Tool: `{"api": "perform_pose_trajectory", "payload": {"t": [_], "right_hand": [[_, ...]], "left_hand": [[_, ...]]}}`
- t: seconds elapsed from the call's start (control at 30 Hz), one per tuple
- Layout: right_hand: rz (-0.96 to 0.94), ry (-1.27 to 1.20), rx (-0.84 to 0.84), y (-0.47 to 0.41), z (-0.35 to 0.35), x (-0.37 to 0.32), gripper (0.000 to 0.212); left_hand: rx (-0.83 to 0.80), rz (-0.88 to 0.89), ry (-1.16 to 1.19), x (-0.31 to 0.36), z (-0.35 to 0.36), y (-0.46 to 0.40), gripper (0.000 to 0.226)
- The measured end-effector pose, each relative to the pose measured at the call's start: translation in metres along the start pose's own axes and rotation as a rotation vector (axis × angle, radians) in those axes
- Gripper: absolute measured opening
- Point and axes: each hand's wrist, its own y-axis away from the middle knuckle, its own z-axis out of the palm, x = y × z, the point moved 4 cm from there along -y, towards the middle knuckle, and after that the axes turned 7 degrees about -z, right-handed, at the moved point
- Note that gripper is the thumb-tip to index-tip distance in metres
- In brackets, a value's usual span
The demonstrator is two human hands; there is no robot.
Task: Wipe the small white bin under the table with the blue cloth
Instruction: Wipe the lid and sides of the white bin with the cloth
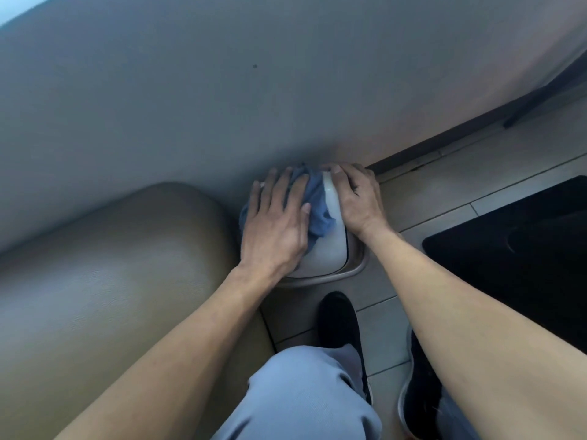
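Nearest to us: our knee in light blue trousers [305, 398], w/ a black shoe [341, 325] just ahead of it on the tiled floor [422, 188] and a second dark shoe [422, 392] to the rt, partly under our rt forearm. A tan padded seat [104, 265] fills the lower left; a black mat or panel [514, 236] lies on the floor at rt.

Further out, both our forearms reach fwd to the small white bin [330, 249], which stands on the floor between seat and mat, close up against the grey surface behind it. Its beige rim shows at the near side.

Our left hand [276, 223] lies flat, fingers straight and a bit spread, pressing the blue cloth [317, 208] onto the bin's domed lid. Cloth is bunched, covering the lid's left and middle. Our rt hand [355, 198] curls over the lid's far rt edge, gripping it.

Beyond: the big grey surface [222, 90], blurred, w/ a dark baseboard strip [444, 134] running off to the upper rt.
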Motion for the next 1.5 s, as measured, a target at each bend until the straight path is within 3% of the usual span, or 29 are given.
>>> {"api": "perform_pose_trajectory", "payload": {"t": [0.13,0.23,0.37,0.53,0.8,1.1,1.43,1.5], "right_hand": [[0.000,0.014,-0.012,-0.001,0.002,0.001,0.040],[0.001,-0.004,0.027,-0.003,-0.001,0.002,0.042],[0.019,-0.005,0.043,-0.006,-0.007,0.002,0.039],[-0.065,0.049,-0.014,0.000,-0.001,-0.008,0.033],[-0.023,0.043,-0.032,0.000,0.006,0.000,0.038],[-0.035,0.008,0.037,-0.005,-0.002,0.007,0.040],[0.018,-0.023,0.130,-0.007,-0.015,0.015,0.034],[0.017,-0.017,0.143,-0.007,-0.020,0.015,0.035]], "left_hand": [[0.035,-0.229,0.030,-0.010,-0.003,-0.013,0.049],[0.044,-0.191,-0.001,0.007,-0.001,-0.029,0.047],[0.001,0.003,-0.028,0.035,0.005,-0.020,0.051],[-0.057,0.055,-0.018,0.015,0.002,0.010,0.056],[0.019,-0.244,-0.020,-0.004,-0.004,-0.007,0.050],[0.014,-0.045,-0.072,0.022,0.008,-0.004,0.059],[0.099,-0.341,0.133,0.004,0.012,-0.020,0.051],[0.085,-0.318,0.071,0.015,0.015,-0.023,0.053]]}}
